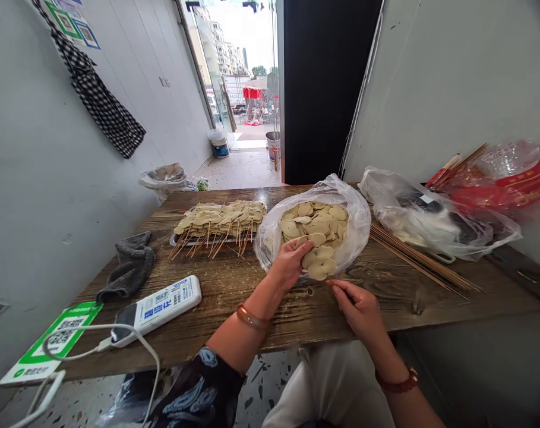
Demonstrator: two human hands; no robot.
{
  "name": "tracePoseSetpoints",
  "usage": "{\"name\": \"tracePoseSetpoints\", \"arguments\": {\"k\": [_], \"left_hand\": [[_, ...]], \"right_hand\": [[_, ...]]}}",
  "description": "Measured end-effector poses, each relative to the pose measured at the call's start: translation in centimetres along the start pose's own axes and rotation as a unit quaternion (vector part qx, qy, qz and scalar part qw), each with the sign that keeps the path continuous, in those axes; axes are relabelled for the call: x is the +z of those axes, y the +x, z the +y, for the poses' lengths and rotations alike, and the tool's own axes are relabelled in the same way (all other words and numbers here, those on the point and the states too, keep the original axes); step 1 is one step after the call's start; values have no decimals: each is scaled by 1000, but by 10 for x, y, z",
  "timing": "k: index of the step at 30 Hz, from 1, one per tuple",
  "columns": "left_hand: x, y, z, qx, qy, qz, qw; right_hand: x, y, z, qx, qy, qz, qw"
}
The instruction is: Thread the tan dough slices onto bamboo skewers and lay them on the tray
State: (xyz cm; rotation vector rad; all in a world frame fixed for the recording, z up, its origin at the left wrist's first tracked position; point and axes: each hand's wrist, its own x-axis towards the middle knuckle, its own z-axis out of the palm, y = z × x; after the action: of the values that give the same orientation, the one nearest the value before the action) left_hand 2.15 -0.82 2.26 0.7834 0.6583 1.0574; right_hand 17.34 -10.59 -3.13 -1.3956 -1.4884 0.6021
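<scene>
A few thin, round, pale-yellow slices (322, 267) are threaded on a bamboo skewer (328, 280), just above the near edge of an open plastic bag (270, 226). My left hand (290, 261) is closed on a pale slice (316, 239) beside them, thumb on top. Below the threaded slices, my right hand (356, 306) pinches the skewer's lower end. Many loose slices (314, 219) fill the bag. To its left, a tray (174, 239) bears a pile of skewered slices (223, 217), their sticks pointing toward me.
Bare skewers (421, 258) lie right of the bag, near another plastic bag (425, 220) and red packaging (505, 184). A white power bank (163, 309) with a cable, a grey cloth (127, 267) and a green QR card (58, 339) occupy the left of the wooden table (225, 291).
</scene>
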Motion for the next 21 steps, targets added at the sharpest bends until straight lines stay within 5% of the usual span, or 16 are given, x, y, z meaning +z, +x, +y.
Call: {"name": "tracePoseSetpoints", "arguments": {"k": [21], "left_hand": [[8, -5, -6, -4, 33, -37, 999]], "right_hand": [[-1, -1, -2, -12, -32, 33, 999]]}}
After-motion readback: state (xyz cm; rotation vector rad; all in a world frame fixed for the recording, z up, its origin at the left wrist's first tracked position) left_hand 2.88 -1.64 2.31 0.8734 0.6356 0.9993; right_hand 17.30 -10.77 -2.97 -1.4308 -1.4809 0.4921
